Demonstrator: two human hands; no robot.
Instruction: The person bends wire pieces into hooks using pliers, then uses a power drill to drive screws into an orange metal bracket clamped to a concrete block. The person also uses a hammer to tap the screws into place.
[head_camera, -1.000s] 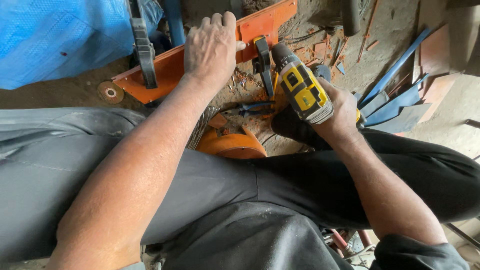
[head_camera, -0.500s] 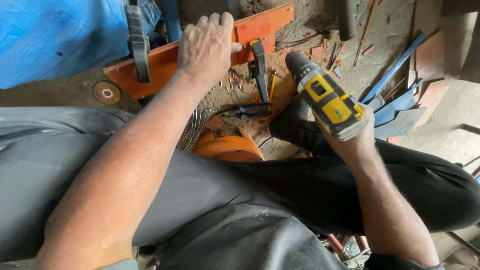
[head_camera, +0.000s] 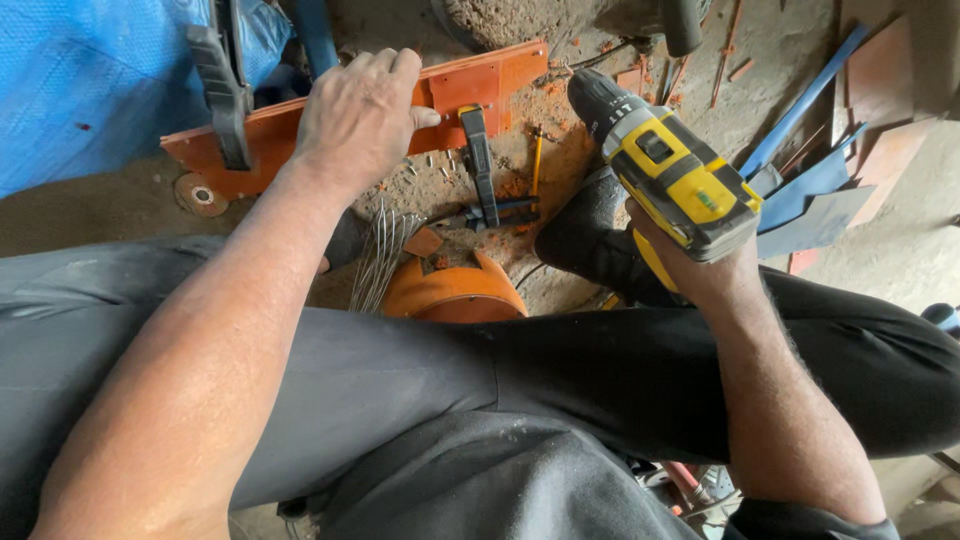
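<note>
My left hand (head_camera: 358, 118) presses flat on the orange board (head_camera: 470, 82), pinning its middle to the ground. My right hand (head_camera: 690, 265) grips the drill (head_camera: 668, 170), lifted clear, nose aimed at the board's right end. Clamps (head_camera: 222, 85) are already on; screws (head_camera: 432, 165) lie loose beside the near edge, undriven.

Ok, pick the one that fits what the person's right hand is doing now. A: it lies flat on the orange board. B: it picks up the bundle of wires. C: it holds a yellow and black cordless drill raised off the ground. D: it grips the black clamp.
C: the right hand is wrapped around the handle of the yellow and black cordless drill, held up above the leg, while the left hand presses on the orange board.
</note>
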